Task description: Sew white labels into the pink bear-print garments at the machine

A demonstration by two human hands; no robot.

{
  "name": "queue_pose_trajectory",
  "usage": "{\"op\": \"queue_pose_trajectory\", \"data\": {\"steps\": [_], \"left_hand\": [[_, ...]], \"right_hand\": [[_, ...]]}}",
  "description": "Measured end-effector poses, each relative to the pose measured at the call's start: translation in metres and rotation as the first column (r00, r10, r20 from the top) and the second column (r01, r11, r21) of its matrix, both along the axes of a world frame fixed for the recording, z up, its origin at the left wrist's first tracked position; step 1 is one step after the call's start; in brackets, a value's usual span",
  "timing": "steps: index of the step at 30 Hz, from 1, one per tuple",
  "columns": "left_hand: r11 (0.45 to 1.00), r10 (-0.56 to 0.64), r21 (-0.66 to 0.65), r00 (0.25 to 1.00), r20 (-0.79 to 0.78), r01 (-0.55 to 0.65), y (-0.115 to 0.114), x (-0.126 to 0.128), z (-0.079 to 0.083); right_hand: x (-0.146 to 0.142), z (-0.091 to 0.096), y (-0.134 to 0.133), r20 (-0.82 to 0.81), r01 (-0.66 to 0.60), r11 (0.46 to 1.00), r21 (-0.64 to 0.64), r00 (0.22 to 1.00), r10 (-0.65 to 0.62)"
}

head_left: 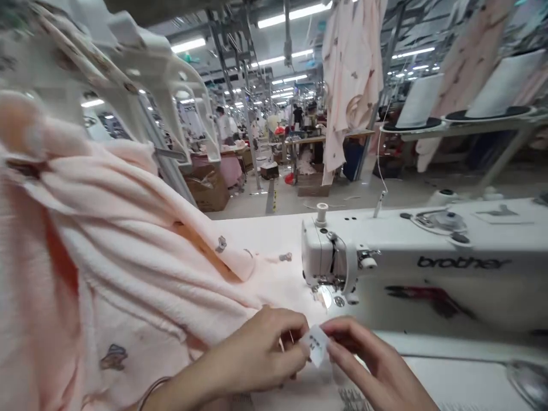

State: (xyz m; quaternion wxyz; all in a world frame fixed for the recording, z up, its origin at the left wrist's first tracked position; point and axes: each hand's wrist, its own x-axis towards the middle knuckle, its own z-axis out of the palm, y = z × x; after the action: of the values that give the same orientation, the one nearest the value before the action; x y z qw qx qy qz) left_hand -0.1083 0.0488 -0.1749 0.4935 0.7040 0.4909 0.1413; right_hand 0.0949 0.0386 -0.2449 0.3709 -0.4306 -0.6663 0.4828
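Between my two hands is a small white label [317, 346] with dark print on it. My left hand [269, 348] pinches its left edge, and the fingertips of my right hand [363, 357] close on its right edge. Just beyond my hands stands the head of a white sewing machine [327, 254], its needle area lit from below. Pink fleece fabric [162, 245] with small printed bears lies in folds to the left, reaching under my left forearm and up to the machine.
Dark-tipped snips with red handles [423, 292] lie beneath the machine arm. White thread cones [422, 103] stand on a rack at the upper right. A pink garment [353, 80] hangs behind the machine. White plastic hangers [166, 85] rise at the upper left.
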Motion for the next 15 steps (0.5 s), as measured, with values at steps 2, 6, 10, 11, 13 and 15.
{"op": "queue_pose_trajectory", "data": {"steps": [2, 6, 10, 11, 13, 15], "left_hand": [[0.988, -0.008, 0.155, 0.998, -0.07, 0.019, 0.0, -0.001, -0.005], [0.988, 0.152, -0.02, 0.973, 0.175, -0.151, 0.008, 0.0, -0.017], [0.936, 0.327, -0.25, 0.875, 0.356, -0.248, 0.01, 0.003, -0.027], [0.933, 0.336, -0.252, 0.874, 0.351, -0.257, 0.009, 0.003, -0.027], [0.935, 0.33, -0.242, 0.887, 0.324, -0.26, 0.008, 0.004, -0.027], [0.94, 0.313, -0.231, 0.902, 0.298, -0.25, 0.008, 0.003, -0.025]], "right_hand": [[-0.012, 0.016, 0.003, -0.08, 0.012, 0.994, -0.106, 0.997, -0.021], [-0.03, 0.017, -0.001, -0.229, 0.145, 0.961, -0.237, 0.953, -0.2], [-0.034, 0.01, -0.008, -0.268, 0.172, 0.943, -0.284, 0.93, -0.251], [-0.034, 0.01, -0.009, -0.266, 0.167, 0.943, -0.289, 0.932, -0.247], [-0.034, 0.011, -0.01, -0.26, 0.157, 0.944, -0.292, 0.936, -0.236], [-0.032, 0.012, -0.01, -0.251, 0.152, 0.945, -0.29, 0.941, -0.228]]}}
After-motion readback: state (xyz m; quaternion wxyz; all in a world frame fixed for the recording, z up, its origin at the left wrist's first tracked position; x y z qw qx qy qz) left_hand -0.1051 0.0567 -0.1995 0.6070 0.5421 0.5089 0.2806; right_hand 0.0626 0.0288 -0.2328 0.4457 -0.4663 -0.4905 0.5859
